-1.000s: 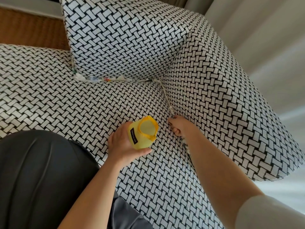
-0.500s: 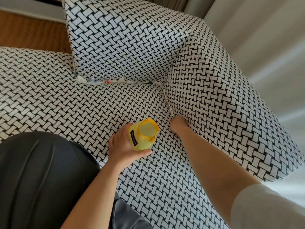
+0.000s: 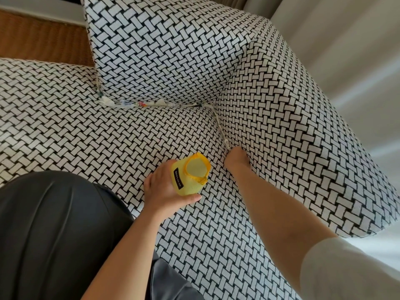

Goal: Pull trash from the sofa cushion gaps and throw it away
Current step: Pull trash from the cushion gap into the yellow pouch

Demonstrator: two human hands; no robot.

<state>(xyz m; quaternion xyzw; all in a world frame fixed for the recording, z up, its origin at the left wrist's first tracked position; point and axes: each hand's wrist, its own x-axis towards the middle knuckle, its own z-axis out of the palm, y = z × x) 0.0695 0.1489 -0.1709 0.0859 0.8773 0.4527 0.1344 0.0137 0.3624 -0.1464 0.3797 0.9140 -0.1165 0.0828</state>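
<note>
Wears a loose off-white sleeve [image 3: 346,271] on the right arm, near right, stopping partway up. Shows both forearms bare down to the left hand [image 3: 164,187] and right hand [image 3: 237,159]. Wears a charcoal garment [image 3: 54,224] over the leg, near left, smooth, faintly shiny, with long lengthwise folds; beside it, a lighter grey fold [image 3: 171,282] at the near edge

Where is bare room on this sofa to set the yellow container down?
Bare seat cushion between the trash in the back gap and the person's dark-clad leg. Crowded at the side gap, where the right hand is buried.
</note>
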